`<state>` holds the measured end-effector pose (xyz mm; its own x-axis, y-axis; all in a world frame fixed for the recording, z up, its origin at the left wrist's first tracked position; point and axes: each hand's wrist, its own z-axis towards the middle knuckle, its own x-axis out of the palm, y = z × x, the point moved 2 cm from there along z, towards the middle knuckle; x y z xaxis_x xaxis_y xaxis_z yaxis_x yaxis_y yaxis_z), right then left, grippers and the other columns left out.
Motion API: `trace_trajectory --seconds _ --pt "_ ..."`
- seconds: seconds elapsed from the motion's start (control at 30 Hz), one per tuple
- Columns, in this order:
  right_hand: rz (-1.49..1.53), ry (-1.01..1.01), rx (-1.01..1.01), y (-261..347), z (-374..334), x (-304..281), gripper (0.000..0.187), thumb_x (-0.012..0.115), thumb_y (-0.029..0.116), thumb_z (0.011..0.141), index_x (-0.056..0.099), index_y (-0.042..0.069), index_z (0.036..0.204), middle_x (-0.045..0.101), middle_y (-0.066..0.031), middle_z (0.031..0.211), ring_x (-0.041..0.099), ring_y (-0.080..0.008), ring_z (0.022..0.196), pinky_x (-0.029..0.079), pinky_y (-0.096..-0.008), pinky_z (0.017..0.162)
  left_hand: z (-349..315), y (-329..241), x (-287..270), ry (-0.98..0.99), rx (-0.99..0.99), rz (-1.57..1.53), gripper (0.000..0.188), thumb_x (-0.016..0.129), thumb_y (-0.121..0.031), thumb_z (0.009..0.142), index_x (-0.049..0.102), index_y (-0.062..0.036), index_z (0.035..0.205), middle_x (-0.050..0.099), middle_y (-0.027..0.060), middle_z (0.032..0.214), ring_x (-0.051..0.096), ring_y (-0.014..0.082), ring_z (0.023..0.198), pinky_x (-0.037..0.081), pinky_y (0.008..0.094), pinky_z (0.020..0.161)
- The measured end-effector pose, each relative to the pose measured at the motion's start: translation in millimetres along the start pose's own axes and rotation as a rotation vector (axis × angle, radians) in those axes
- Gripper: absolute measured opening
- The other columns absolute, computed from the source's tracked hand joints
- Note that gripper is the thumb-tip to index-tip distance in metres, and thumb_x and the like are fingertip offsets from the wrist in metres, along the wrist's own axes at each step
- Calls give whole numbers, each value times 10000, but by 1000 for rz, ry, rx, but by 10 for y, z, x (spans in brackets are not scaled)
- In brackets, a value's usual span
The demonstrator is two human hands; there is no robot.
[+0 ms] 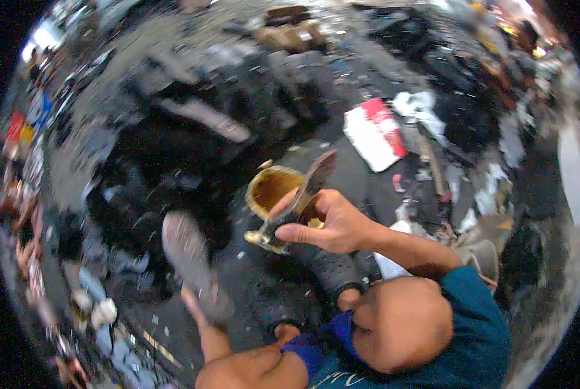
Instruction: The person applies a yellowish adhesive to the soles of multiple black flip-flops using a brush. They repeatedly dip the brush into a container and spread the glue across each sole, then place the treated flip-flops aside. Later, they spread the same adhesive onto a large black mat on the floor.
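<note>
My left hand grips the near end of a grey shoe sole, which points away from me and is smeared by motion. In my right hand, thumb and fingers are closed around a flat brown piece that sticks up above them. A pale, crusted lump shows below and left of those fingers; whether it joins the brown piece I cannot tell. Just behind the right fingers sits a round container with a crusted yellowish rim and an amber inside, partly covered by the hand.
Beyond my hands lies a dark pile with another long sole on it. A white and red box or packet is at the right, near scraps. Offcuts litter the left side. My knees are close below the right forearm.
</note>
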<state>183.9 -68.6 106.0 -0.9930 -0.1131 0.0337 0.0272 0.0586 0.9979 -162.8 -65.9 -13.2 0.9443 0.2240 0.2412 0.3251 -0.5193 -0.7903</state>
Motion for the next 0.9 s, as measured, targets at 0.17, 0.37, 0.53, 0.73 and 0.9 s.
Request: trace_trajectory --seconds 0.17,0.37,0.53,0.73,0.9 --pt "-108 181 -407 -173 342 599 218 750 79 840 676 45 1042 690 -96 1036 649 -220 1020 498 -354 890 82 -97 1182 180 -222 -378 537 343 -511 987 597 -74 1168 663 75 1017 641 236 946 527 413 845" --pt "-406 108 -751 -42 229 779 261 701 91 779 713 85 1040 701 -64 955 661 -233 852 503 -352 737 70 -266 910 414 -68 -706 508 450 -445 987 570 3 1194 644 146 1133 642 266 995 549 387 893" --pt "-435 -27 -798 -11 240 617 179 658 148 859 691 74 1018 696 -66 907 665 -230 809 522 -373 708 342 -183 902 625 -14 -752 490 481 -383 961 539 22 1230 599 180 1162 589 271 1046 514 389 905" --pt "-330 318 -770 17 -134 871 385 684 202 753 654 173 1136 653 -35 920 622 -244 816 467 -406 673 159 -419 1145 778 -187 -946 426 440 -355 989 595 8 1149 640 155 1025 631 282 904 535 365 889" --pt "-608 5 -934 -74 656 596 409 660 210 739 638 142 1141 625 -50 908 618 -256 829 473 -408 687 53 -268 1349 459 -118 -510 384 427 -350 1027 607 -40 1164 670 106 1044 663 214 882 554 338 819"
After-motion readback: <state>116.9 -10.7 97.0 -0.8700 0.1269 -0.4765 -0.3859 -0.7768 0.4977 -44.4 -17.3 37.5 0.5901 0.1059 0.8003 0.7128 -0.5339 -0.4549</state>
